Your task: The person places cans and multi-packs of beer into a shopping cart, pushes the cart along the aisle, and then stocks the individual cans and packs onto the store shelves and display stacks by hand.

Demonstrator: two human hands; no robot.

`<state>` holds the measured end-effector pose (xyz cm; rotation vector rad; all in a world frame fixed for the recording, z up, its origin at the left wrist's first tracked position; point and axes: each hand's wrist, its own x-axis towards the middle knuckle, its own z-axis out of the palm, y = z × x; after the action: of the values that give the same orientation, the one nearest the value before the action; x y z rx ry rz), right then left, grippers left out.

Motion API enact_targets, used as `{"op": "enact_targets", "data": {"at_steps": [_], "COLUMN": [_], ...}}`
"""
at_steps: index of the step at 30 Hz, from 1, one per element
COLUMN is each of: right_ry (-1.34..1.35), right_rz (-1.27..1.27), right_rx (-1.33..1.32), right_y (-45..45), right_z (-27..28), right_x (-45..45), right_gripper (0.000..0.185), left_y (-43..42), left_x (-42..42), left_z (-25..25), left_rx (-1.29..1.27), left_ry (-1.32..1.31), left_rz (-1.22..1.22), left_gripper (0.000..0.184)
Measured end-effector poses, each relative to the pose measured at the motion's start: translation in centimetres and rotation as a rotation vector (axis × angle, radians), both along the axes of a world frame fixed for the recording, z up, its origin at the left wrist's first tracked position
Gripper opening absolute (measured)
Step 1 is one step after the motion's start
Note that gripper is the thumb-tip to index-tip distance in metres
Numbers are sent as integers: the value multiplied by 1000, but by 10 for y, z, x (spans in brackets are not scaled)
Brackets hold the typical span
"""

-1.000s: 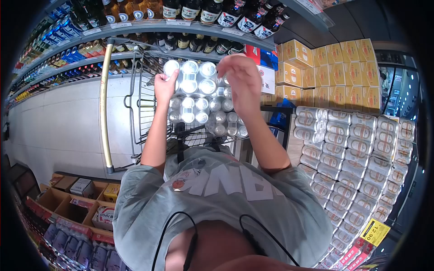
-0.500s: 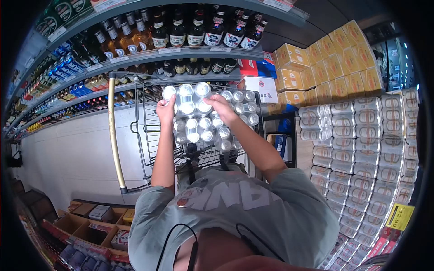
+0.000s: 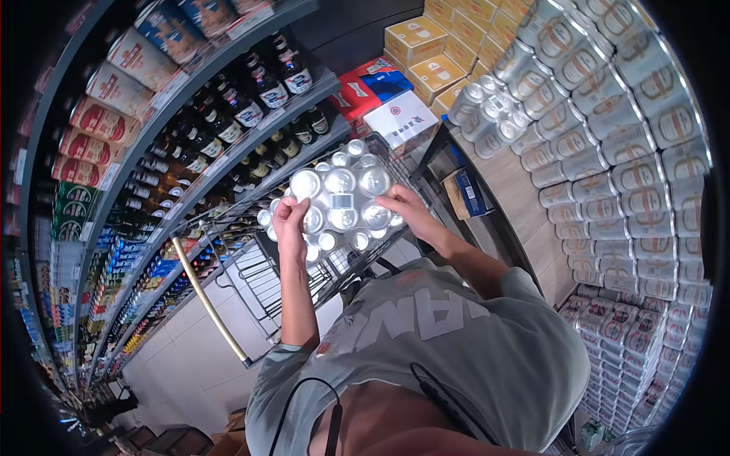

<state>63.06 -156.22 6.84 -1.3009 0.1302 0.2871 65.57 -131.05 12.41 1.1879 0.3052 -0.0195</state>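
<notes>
A shrink-wrapped pack of silver cans (image 3: 341, 220) is held up between my two hands, can tops facing me and a small label in the middle. My left hand (image 3: 290, 220) grips its left edge, thumb on top near a can. On the right edge, my right hand (image 3: 407, 210) holds on with its thumb over the wrap; its other fingers are partly hidden. Below the pack, more silver cans (image 3: 356, 148) lie in a wire shopping cart (image 3: 262, 292), largely covered by the held pack.
Shelves of beer bottles (image 3: 247, 110) and cans curve along the left. Yellow cartons (image 3: 414, 39) and a white box (image 3: 401, 118) stand at the back. Stacked can packs (image 3: 608, 175) rise on the right, with one separate pack (image 3: 487, 114) near them. The cart's pale handle (image 3: 209, 300) is at lower left.
The pack has come up nearer to the camera, away from the cans in the cart, with both hands still on it. My view has turned, so shelves and stacks appear rotated.
</notes>
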Motion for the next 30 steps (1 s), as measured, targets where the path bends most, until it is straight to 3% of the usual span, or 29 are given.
{"op": "enact_targets", "data": {"at_steps": [5,7,11,14,17,22,25,26,30], "right_ry": [178,92,113,102,35,-6,-24,-16,-34], "right_rz": [-320,-380,-661,-847,-994,-922,-898,-909,-911], "right_rx": [325,391,305,303,409,399,406,404,388], "right_y": [-130,-181,-257,-286,-310,-341,-351,-354,-361], "right_z": [9,1,-32,-21,-35,-54,-59,-64,-72], "right_x": [-83,-121,-189,-212,-212,-192,-176,-172,-154], "right_gripper": [14,13,17,18,20,23,24,24,19], "left_y": [-141,-200,-319,-398,-455,-492,-490,-489,-471], "left_x": [3,1,-8,-7,-2,19,19,12,-2], "left_z": [-9,-19,-46,-70,-90,-100,-87,-97,-88], "left_rx": [109,181,162,261,325,207,279,388,235], "left_ry": [11,45,87,-31,-70,72,92,7,303], "left_rz": [-474,-649,-887,-1045,-1050,-1024,-912,-748,-536], "left_gripper": [19,20,21,20,21,27,42,66,94]}}
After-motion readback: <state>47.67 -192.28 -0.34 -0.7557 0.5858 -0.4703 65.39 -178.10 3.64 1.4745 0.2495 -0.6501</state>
